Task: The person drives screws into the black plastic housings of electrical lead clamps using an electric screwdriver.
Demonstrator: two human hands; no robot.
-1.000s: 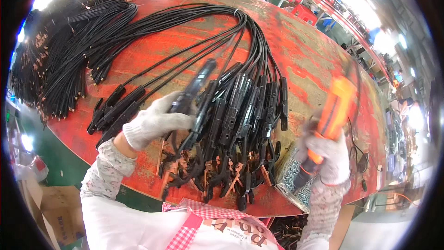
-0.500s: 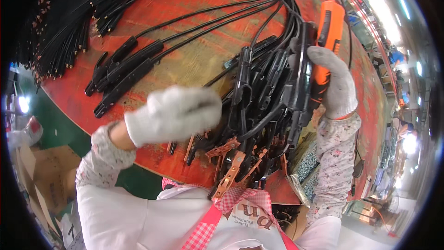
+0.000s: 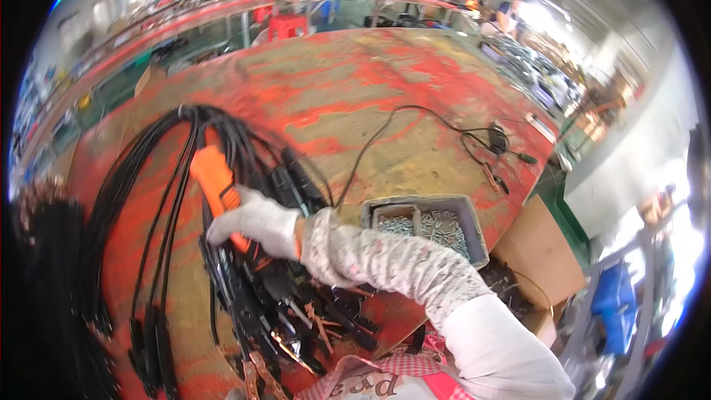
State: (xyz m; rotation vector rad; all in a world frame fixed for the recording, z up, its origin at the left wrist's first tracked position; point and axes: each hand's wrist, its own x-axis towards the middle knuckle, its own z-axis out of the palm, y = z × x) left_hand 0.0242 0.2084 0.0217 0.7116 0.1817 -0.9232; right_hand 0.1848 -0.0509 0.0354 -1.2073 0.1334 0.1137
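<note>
My right hand (image 3: 259,226), in a white glove, is wrapped round an orange and black power screwdriver (image 3: 211,170). It hangs over a heap of black-handled welding electrode holders (image 3: 278,285), several with bare copper jaws (image 3: 322,326) toward my body. Black cables (image 3: 137,155) run from the heap, bunch together at the far side and curve back down to the left. A few more black handles (image 3: 152,348) lie at the lower left. My left hand is out of the picture.
A grey divided bin (image 3: 478,248) of small screws stands right of my forearm. Beyond it, a thin black cord with a plug (image 3: 498,139) crosses the worn red table (image 3: 311,96). A cardboard box (image 3: 544,252) sits off the right edge. People are farther back.
The view has swung to the right and upward, so the screw bin and far table now show fully. My left hand has gone out of view. My right hand still grips the screwdriver.
</note>
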